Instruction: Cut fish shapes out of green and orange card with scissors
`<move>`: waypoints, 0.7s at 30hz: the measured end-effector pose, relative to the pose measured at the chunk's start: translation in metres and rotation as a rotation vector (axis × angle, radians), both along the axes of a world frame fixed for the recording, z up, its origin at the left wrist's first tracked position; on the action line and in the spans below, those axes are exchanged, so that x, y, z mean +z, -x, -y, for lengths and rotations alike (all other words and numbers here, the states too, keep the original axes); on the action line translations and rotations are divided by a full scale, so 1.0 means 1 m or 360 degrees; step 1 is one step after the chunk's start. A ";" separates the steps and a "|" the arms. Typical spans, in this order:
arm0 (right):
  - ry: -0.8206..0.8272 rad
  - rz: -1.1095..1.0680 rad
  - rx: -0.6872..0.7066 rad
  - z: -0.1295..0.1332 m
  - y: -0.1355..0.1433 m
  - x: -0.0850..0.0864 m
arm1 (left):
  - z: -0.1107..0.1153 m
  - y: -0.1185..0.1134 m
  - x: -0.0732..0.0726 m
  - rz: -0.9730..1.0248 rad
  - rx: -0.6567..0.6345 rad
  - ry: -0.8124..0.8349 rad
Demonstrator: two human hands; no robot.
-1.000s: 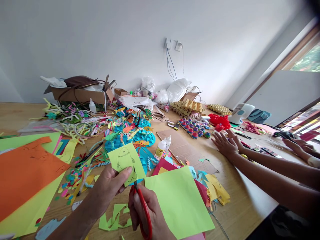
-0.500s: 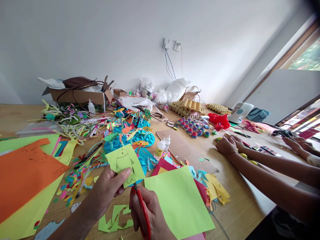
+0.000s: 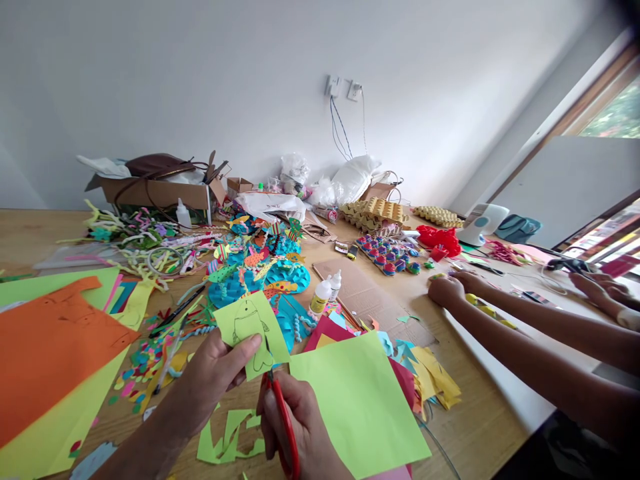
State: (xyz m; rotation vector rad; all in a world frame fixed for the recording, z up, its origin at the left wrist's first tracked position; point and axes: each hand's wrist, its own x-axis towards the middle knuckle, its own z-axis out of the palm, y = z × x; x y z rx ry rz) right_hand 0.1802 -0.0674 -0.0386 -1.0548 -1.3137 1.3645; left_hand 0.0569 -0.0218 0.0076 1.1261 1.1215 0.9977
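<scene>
Taking the green card [image 3: 251, 328] as our clock's centre, we are pinching it in our left hand [image 3: 227, 363] at eight o'clock, the thumb pressing on its face and the fingers bending behind. The card is tilting above the table, and its drawn fish [image 3: 245, 319] is pointing its tail towards five o'clock. There our right hand [image 3: 295, 407] is gripping the red-handled scissors [image 3: 291, 437], fingers curling round the loops; the blades are meeting the card by the tail, but we cannot tell how far they are parting. Cut green scraps [image 3: 227, 440] are lying between six and seven o'clock, and a larger green sheet [image 3: 357, 403] is spreading at four. Two glue bottles [image 3: 321, 297] are standing at two o'clock, blue fish-decorated pieces [image 3: 255, 270] are crowding twelve, and orange paper [image 3: 55, 360] is lying at nine. Well apart, near three o'clock, another person's hand [image 3: 447, 292] is resting by the table's white surface.
</scene>
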 end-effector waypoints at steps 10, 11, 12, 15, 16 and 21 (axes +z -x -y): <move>-0.0014 0.0039 -0.0024 0.001 0.000 0.003 | -0.004 0.005 -0.007 0.0007 -0.0147 -0.0001; -0.0035 0.0039 -0.0035 0.001 -0.001 0.002 | -0.003 0.005 -0.006 0.0008 -0.0149 0.0013; -0.0055 0.0043 -0.0044 0.001 -0.001 0.002 | -0.003 0.005 -0.005 0.0011 -0.0140 0.0027; -0.0075 0.0052 -0.0041 0.001 -0.002 -0.003 | -0.001 0.003 -0.003 0.0037 -0.0107 0.0061; -0.0071 0.0054 -0.0042 0.001 -0.002 -0.005 | -0.001 0.003 -0.002 0.0045 -0.0097 0.0064; -0.0041 0.0076 -0.0063 0.000 -0.002 -0.007 | -0.002 0.003 -0.005 0.0024 -0.0140 0.0050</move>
